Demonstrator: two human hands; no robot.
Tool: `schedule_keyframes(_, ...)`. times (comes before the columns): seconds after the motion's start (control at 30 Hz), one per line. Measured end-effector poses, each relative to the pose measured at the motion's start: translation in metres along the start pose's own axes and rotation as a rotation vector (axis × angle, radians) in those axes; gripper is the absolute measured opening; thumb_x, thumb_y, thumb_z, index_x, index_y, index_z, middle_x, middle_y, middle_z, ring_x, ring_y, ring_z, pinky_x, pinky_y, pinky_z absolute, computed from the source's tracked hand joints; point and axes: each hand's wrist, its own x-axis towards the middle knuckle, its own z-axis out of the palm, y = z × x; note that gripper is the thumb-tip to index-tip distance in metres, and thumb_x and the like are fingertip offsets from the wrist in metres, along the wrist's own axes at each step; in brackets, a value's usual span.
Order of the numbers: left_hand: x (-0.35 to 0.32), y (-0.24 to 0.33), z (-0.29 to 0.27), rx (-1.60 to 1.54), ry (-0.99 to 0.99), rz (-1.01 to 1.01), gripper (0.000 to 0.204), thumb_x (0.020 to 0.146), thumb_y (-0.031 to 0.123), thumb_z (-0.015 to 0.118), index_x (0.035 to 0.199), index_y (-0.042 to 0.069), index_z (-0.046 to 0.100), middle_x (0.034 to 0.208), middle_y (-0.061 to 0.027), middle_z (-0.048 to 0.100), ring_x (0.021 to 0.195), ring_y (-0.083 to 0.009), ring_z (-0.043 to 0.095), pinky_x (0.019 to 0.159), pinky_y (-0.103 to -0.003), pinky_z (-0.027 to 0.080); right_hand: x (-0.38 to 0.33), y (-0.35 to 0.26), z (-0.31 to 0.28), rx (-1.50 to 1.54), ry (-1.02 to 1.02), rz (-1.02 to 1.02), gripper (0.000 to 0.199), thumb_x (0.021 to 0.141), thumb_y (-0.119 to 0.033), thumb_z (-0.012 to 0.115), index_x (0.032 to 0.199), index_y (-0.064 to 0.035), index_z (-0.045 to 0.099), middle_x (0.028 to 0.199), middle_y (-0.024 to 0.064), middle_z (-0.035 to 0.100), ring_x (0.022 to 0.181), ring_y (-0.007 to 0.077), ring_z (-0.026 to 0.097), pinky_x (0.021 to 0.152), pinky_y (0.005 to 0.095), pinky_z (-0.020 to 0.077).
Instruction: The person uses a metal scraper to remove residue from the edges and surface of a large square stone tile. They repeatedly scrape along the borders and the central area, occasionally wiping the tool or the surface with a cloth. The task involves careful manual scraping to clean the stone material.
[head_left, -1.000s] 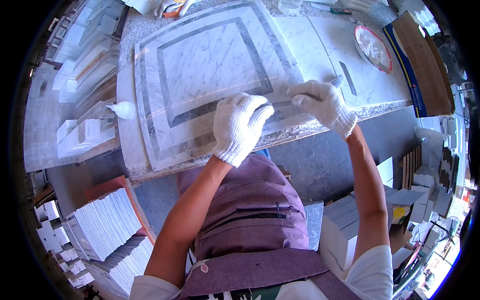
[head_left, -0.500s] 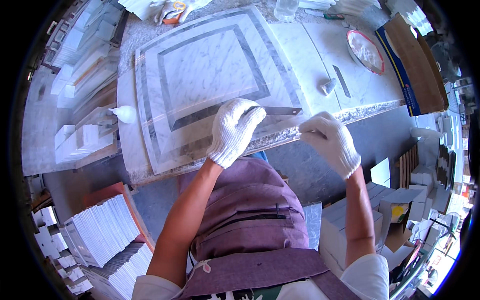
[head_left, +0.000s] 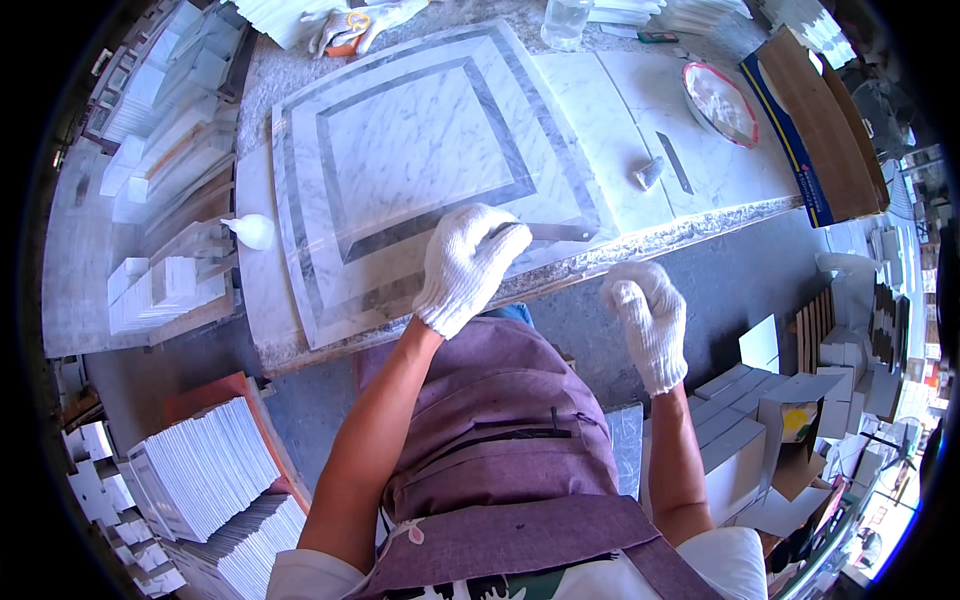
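My left hand [head_left: 468,262], in a white knit glove, is closed around a thin flat metal strip [head_left: 562,232] with a small hole at its free end. The strip points right, over the lower right part of a white marble panel [head_left: 420,130] inlaid with grey bands forming nested frames. My right hand [head_left: 648,318], gloved the same way, hangs in the air just off the table's front edge, its fingers curled. Whether anything small is pinched in it is hidden. A second thin metal strip [head_left: 674,163] lies on the marble to the right, beside a small whitish lump [head_left: 649,174].
A red-rimmed bowl of white paste [head_left: 720,105] and a cardboard box [head_left: 815,130] stand at the right. A white squeeze bottle [head_left: 252,231] lies left of the panel. Gloves [head_left: 365,25] and a clear cup [head_left: 565,22] are at the back. Stacked tiles [head_left: 205,465] stand lower left.
My right hand has moved down and slightly toward me, away from the table edge, and turned. The left hand stays near its place, while the strip's free end has dipped slightly.
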Motion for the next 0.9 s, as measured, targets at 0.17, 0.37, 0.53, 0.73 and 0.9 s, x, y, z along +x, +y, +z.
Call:
schedule_keyframes(0.17,-0.002,-0.004,0.0,-0.009,-0.05,0.083,0.007,0.088,0.009,0.071,0.089,0.003,0.07,0.084,-0.0058,0.068,0.078,-0.0134,0.062,0.074,-0.029,0.049,0.024,-0.029,0.004,0.035,-0.062,0.085,0.028,0.09,-0.016,0.074,0.114,-0.0011,0.07,0.108,0.0104,0.069,0.09,0.0176,0.066,0.079,0.0322,0.0544)
schedule_keyframes(0.37,-0.002,-0.005,0.0,0.016,-0.07,0.164,0.006,0.089,0.008,0.071,0.091,0.002,0.071,0.086,-0.006,0.069,0.079,-0.0136,0.063,0.075,-0.029,0.049,0.035,-0.025,0.0,0.104,-0.191,0.18,0.026,0.092,-0.01,0.07,0.116,-0.0011,0.07,0.099,0.0089,0.069,0.078,0.0127,0.064,0.069,0.0285,0.053)
schedule_keyframes(0.53,-0.003,-0.007,0.001,-0.07,-0.088,0.052,0.008,0.092,0.008,0.069,0.097,0.002,0.071,0.091,-0.0042,0.07,0.083,-0.0108,0.063,0.075,-0.027,0.05,0.055,-0.018,0.005,-0.042,-0.173,-0.055,0.022,0.093,-0.009,0.066,0.113,-0.0002,0.071,0.085,0.0053,0.069,0.074,0.0116,0.063,0.068,0.0281,0.0527)
schedule_keyframes(0.73,0.006,0.009,0.007,-0.056,-0.055,-0.124,0.015,0.093,0.011,0.069,0.105,0.002,0.072,0.095,-0.0029,0.071,0.085,-0.0084,0.063,0.075,-0.025,0.05,0.082,-0.026,-0.007,0.05,-0.293,0.114,0.021,0.093,-0.009,0.066,0.11,0.0017,0.072,0.086,0.0073,0.071,0.072,0.0125,0.064,0.064,0.0274,0.053)
schedule_keyframes(0.9,0.019,0.006,0.01,-0.118,0.03,-0.173,0.026,0.093,0.013,0.069,0.117,0.002,0.069,0.095,-0.0024,0.071,0.078,-0.0071,0.061,0.07,-0.023,0.051,0.105,-0.03,-0.004,0.024,-0.368,0.144,0.024,0.092,-0.01,0.065,0.111,0.0022,0.072,0.084,0.0064,0.071,0.069,0.0107,0.062,0.062,0.0258,0.051)
